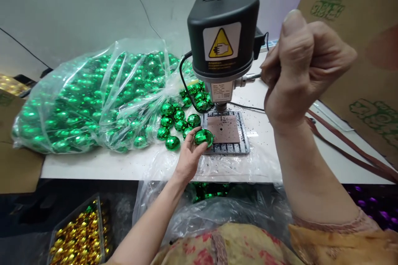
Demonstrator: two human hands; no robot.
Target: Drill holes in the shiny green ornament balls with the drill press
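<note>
My left hand (pixel 188 153) pinches a shiny green faceted ball (pixel 203 137) at the left edge of a small slotted metal base (pixel 245 143). On that base lies a brownish square plate (pixel 231 132) with a dark hole in it. Above stands a black-headed bench drill press (pixel 224 37) with a yellow hand-warning sticker. Raised on the right, my right hand (pixel 301 62) is closed around the press's lever handle (pixel 253 77); the fist hides the handle's end. Several loose green balls (pixel 172 143) lie just left of my left hand.
A large clear bag (pixel 71 91) full of green balls covers the table's left side. Cardboard boxes (pixel 351 49) stand at right and left. Clear plastic sheeting (pixel 248 169) hangs over the table's front edge, with green balls below. A bin (pixel 99 223) of gold balls sits lower left.
</note>
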